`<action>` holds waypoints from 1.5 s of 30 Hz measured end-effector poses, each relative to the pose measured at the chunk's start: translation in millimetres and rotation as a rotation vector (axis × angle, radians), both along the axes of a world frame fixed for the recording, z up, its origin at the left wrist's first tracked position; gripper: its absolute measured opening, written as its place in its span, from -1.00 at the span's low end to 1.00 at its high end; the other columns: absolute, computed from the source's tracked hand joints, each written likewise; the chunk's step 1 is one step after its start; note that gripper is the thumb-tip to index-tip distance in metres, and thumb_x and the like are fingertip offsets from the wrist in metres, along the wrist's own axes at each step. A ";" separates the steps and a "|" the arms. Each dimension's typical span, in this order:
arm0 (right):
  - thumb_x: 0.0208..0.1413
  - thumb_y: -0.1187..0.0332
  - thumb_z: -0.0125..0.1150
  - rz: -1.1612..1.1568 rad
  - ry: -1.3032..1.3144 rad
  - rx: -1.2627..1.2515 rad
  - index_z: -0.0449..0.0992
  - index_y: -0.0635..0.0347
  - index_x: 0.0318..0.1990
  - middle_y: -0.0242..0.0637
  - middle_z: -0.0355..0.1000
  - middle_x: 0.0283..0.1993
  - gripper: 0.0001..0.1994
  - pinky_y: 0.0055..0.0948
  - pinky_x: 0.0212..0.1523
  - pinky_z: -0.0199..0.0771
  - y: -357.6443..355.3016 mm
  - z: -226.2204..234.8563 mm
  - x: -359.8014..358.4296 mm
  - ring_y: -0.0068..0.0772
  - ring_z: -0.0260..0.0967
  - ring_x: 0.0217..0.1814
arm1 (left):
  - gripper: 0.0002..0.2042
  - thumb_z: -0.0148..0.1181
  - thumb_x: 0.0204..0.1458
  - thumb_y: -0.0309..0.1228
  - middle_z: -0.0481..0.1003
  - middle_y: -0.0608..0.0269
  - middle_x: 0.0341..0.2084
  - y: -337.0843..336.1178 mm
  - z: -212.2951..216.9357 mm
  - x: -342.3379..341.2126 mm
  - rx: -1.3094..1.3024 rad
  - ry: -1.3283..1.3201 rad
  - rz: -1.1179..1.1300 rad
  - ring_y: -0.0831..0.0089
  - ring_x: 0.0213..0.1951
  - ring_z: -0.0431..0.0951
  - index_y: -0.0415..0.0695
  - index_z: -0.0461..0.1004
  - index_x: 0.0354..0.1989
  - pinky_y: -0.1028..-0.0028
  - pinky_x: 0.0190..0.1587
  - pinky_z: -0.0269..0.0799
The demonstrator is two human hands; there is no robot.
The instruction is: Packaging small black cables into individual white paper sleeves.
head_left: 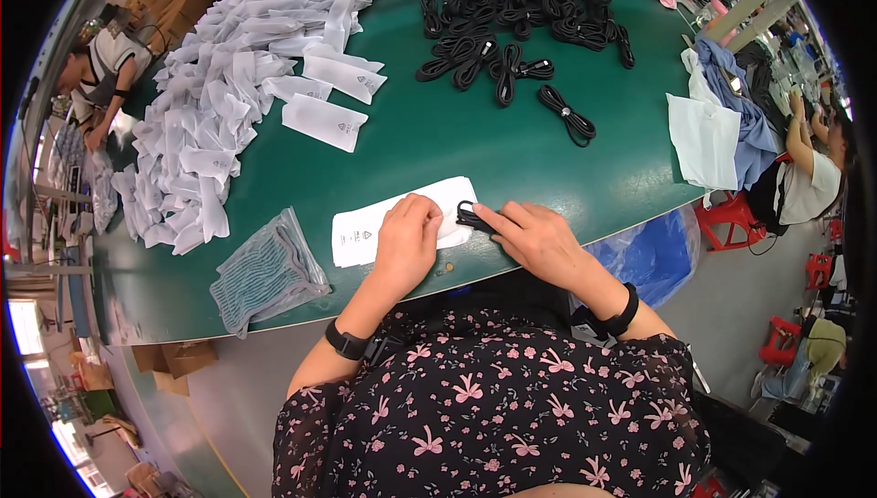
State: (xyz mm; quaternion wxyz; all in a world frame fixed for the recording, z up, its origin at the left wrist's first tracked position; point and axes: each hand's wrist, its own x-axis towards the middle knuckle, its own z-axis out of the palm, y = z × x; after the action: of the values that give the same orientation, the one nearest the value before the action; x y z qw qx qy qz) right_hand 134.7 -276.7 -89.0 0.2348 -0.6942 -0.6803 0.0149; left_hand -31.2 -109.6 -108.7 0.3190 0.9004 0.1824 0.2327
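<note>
A flat stack of white printed bags (364,231) lies near the table's front edge. Over it, my left hand (408,240) is closed, thumb and fingertips pinching the edge of the top white bag. My right hand (537,240) holds a coiled black cable (469,216) between thumb and fingers. The end of the coil points at the bag's right end, close to my left fingertips. How far the cable reaches into the bag is hidden by my fingers. One bundled black cable (567,115) lies by itself farther up the green table.
Filled white bags (206,119) form a big heap at the left. Black cable bundles (521,5) are piled at the far middle. A clear plastic bag with blue-grey striped contents (270,271) lies front left. White cloth (702,137) hangs over the right edge. Other people sit both sides.
</note>
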 end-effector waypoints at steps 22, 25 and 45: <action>-0.01 0.62 0.15 0.041 0.132 0.083 0.46 0.21 0.14 -0.21 0.50 0.05 -0.53 -0.30 -0.19 0.54 13.7 3.0 -13.0 -0.16 0.52 -0.18 | -0.93 0.17 0.04 -0.63 0.48 0.16 -0.35 3.5 1.2 -1.0 -0.187 -0.140 0.023 0.29 -0.32 0.47 -0.25 0.41 -0.33 0.42 -0.20 0.39; 0.05 0.58 0.16 0.108 0.026 0.042 0.46 0.23 0.13 -0.20 0.51 0.02 -0.58 -0.38 -0.27 0.50 13.1 6.9 -10.4 -0.26 0.49 -0.28 | -0.90 0.18 -0.01 -0.64 0.48 0.15 -0.33 3.8 4.7 0.4 -0.074 -0.180 -0.067 0.22 -0.28 0.46 -0.24 0.41 -0.34 0.36 -0.17 0.39; -0.04 0.60 0.37 0.195 0.497 0.444 0.49 0.23 0.02 -0.14 0.33 -0.05 -0.59 -0.56 -0.31 0.43 48.4 21.6 3.0 -0.43 0.41 -0.33 | -0.92 0.18 0.10 -0.51 0.48 0.18 -0.19 15.7 46.5 16.4 -0.352 -0.253 -0.131 0.32 -0.11 0.43 -0.20 0.40 -0.35 0.39 0.02 0.32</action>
State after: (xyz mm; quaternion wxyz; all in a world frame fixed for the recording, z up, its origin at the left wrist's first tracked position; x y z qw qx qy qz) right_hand 137.7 -228.3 -67.4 0.5361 -0.5331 -0.6520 0.0574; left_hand -14.8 -93.8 -62.2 0.5059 0.8044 0.1198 0.2874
